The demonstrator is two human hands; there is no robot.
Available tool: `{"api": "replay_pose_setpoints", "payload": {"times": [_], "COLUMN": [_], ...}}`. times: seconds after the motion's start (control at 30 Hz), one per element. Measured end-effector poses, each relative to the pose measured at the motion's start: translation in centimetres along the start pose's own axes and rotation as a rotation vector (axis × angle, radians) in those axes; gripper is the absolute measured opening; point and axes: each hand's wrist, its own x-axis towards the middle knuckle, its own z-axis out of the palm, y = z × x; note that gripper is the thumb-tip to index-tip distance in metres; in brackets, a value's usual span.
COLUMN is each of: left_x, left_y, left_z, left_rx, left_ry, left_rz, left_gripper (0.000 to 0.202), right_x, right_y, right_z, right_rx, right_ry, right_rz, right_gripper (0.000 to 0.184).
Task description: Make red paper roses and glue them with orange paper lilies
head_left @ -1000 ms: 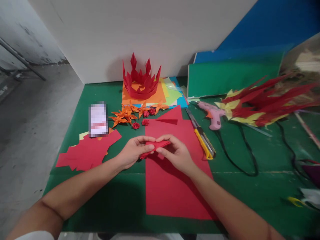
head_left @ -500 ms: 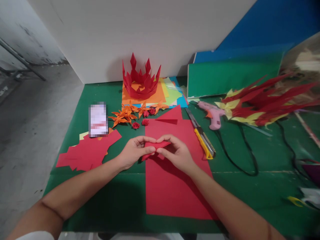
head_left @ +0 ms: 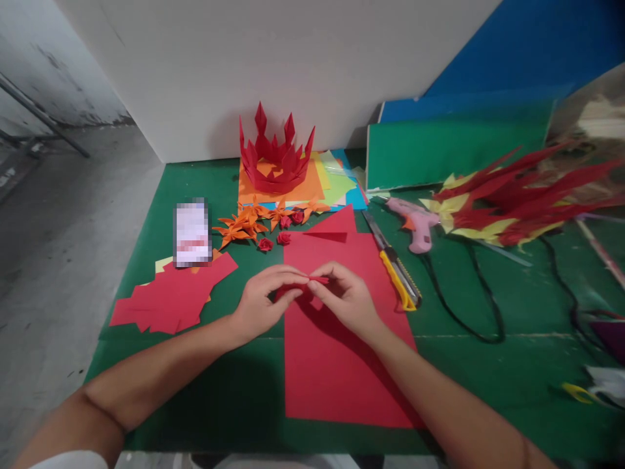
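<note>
Left hand (head_left: 261,299) is loosening, its thumb dropping away from its fingers.
In the head view, the right hand (head_left: 349,293) is pinching a small folded red paper piece (head_left: 319,280) above a large flat red paper sheet (head_left: 342,378), apparently steadying the fold; whether the left is gripping it, I cannot tell. Fingers are hiding much of it; a yellow-handled metal-bladed cutter (head_left: 399,277) is lying along the sheet's right edge.

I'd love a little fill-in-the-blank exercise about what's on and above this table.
1. The right hand pinches a small folded red piece of ____.
2. In this view, the pink plastic glue gun lies to the ____ of the yellow-handled, metal-bladed cutter.
3. Beside small curled red paper roses lie pointed paper flowers coloured ____.

Missing words: paper; right; orange.
</note>
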Motion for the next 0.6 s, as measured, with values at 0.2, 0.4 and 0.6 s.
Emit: {"api": "replay_pose_setpoints", "payload": {"times": [0.2, 0.4, 0.6], "left_x": [-0.07, 0.0, 0.4], "left_y": [-0.1, -0.26, -0.75], "left_z": [-0.04, 0.17, 0.25], "left_rx": [0.012, -0.133, -0.484], "left_ry": [-0.036, 0.009, 0.091], "left_rz": [0.027, -0.2, -0.494], "left_gripper": [0.018, 0.016, 0.024], "right_x": [-0.04, 0.11, 0.33], "right_y": [-0.33, -0.6, 0.01], "right_z": [-0.13, -0.31, -0.74], "right_rx": [-0.102, 0.009, 0.164], "right_ry": [-0.013, -0.043, 0.042], "right_rz": [-0.089, -0.061, -0.009], "right_gripper": [0.015, 0.022, 0.023]}}
